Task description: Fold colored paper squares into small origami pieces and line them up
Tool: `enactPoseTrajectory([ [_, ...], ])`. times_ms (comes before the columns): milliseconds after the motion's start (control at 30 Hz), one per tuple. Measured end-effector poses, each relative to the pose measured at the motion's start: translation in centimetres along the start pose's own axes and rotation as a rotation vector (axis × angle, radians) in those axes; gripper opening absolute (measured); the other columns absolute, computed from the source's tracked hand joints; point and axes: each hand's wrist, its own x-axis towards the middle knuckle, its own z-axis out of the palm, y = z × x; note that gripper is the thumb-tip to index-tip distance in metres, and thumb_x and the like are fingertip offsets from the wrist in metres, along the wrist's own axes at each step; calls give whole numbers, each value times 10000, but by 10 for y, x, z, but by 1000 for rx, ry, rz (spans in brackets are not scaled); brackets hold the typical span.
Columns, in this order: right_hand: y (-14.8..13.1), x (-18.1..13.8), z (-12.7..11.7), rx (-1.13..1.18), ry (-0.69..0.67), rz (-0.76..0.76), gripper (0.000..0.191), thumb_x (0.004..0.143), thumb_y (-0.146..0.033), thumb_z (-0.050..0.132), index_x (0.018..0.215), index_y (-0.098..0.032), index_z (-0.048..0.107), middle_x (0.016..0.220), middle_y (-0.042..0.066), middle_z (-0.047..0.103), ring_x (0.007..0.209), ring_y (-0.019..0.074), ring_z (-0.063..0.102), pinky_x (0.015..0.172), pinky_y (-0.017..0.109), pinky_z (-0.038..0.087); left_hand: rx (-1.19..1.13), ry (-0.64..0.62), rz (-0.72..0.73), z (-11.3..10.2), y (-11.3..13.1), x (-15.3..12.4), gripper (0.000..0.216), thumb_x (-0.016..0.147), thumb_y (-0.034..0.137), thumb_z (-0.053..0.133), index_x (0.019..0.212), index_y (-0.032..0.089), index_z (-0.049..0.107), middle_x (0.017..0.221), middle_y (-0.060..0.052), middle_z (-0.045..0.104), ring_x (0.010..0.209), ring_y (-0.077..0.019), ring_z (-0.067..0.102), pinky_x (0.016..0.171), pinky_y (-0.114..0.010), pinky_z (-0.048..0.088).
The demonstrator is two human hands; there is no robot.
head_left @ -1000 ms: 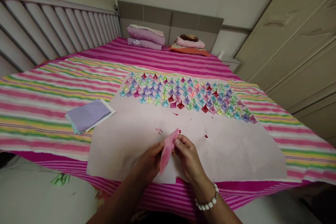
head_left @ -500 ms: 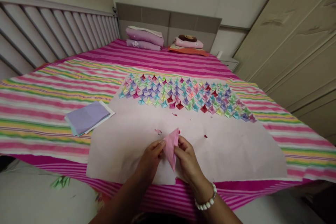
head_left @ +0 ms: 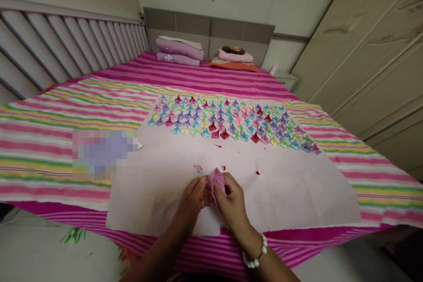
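A folded piece of pink paper [head_left: 216, 179] is held up between both hands, above the near part of a large pale sheet [head_left: 280, 194]. My left hand [head_left: 193, 196] pinches its left side. On the other side, my right hand [head_left: 231, 200] grips it with the thumb across the front; a white bead bracelet circles that wrist. Part of the paper is hidden behind the fingers. Rows of small folded paper shapes [head_left: 214, 134] in many colours cover the far part of the sheet. Small red scraps [head_left: 197, 168] lie just beyond my hands.
A blurred purple patch [head_left: 105, 152] lies left of the sheet on a striped cloth [head_left: 42, 154]. Folded bedding [head_left: 180, 50] and a stack with a pink item [head_left: 234, 56] rest by the headboard [head_left: 191, 22]. A slatted rail [head_left: 82, 39] runs along the left, a wardrobe [head_left: 370, 61] along the right.
The pink paper has gone from a tall pointed triangle to a more compact, bent shape. My hands have closed in around it, the right thumb now over its front. The view has shifted slightly.
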Motion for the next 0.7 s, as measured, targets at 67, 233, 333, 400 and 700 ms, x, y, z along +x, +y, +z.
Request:
enactPoseTrajectory([
  [67, 0, -1, 1, -39, -5, -44, 98, 818, -192, 564, 817, -217, 659, 803, 36, 605, 749, 190, 558, 676, 308, 447, 68, 26, 16, -1, 0, 0, 598, 665, 549, 687, 1078, 131, 578, 764, -37, 622, 625, -143, 579, 557, -266, 471],
  [233, -3, -3, 3, -56, -36, -111, 165, 782, -133, 559, 837, -230, 681, 833, 45, 617, 783, 203, 573, 692, 321, 458, 251, 104, 121, -3, 3, -5, 591, 630, 357, 753, 1155, 172, 556, 935, -57, 647, 744, -181, 624, 659, -306, 503],
  [333, 0, -2, 3, -34, -17, -75, 201, 768, -111, 556, 844, -234, 694, 841, 41, 638, 810, 202, 590, 736, 324, 461, 346, 170, 192, -4, 7, -7, 392, 677, 284, 696, 1049, 175, 636, 970, -61, 666, 837, -200, 628, 766, -319, 487],
  [400, 2, 0, 1, 5, -3, -36, 221, 750, -102, 554, 843, -236, 702, 852, 36, 651, 826, 199, 601, 758, 322, 460, 382, 179, 196, -6, 9, -6, 323, 676, 239, 667, 991, 169, 663, 955, -64, 680, 835, -207, 633, 765, -321, 482],
  [700, 3, 5, -7, 307, -24, 214, 294, 607, -96, 508, 748, -235, 726, 909, 27, 689, 912, 221, 608, 829, 339, 463, 283, 81, 120, -13, 18, -3, 341, 598, 141, 638, 931, 172, 708, 995, -69, 719, 802, -208, 650, 674, -288, 480],
])
